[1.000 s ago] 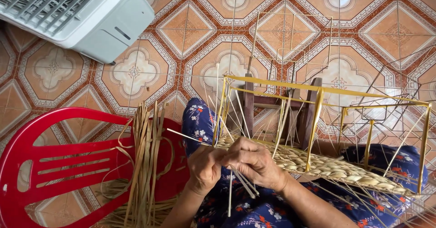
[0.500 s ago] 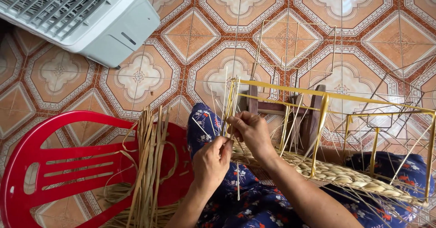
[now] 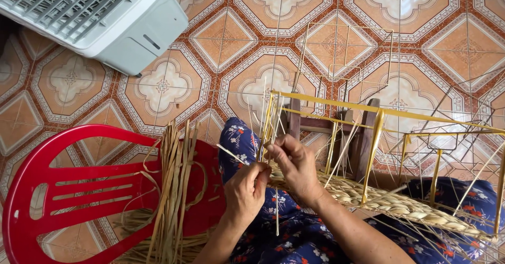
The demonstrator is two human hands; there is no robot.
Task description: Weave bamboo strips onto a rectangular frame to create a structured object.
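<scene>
A yellow wire basket frame (image 3: 379, 111) rests on my lap, with a band of woven straw (image 3: 389, 201) along its lower edge. My left hand (image 3: 246, 187) pinches thin pale straw strands (image 3: 231, 154) at the frame's left corner. My right hand (image 3: 294, 164) grips strands against the corner upright, just above the woven band. Both hands nearly touch each other. Loose strands stick up and hang down around them.
A red plastic chair (image 3: 63, 190) stands at the left, holding a bundle of dried straw (image 3: 171, 190). A white air cooler (image 3: 89, 16) sits at the top left on the patterned tile floor (image 3: 263, 48). A small wooden stool (image 3: 336, 132) shows behind the frame.
My hands moved up from the woven band to the frame's left corner. The view has shifted slightly, and the strands between my fingers were pulled upward.
</scene>
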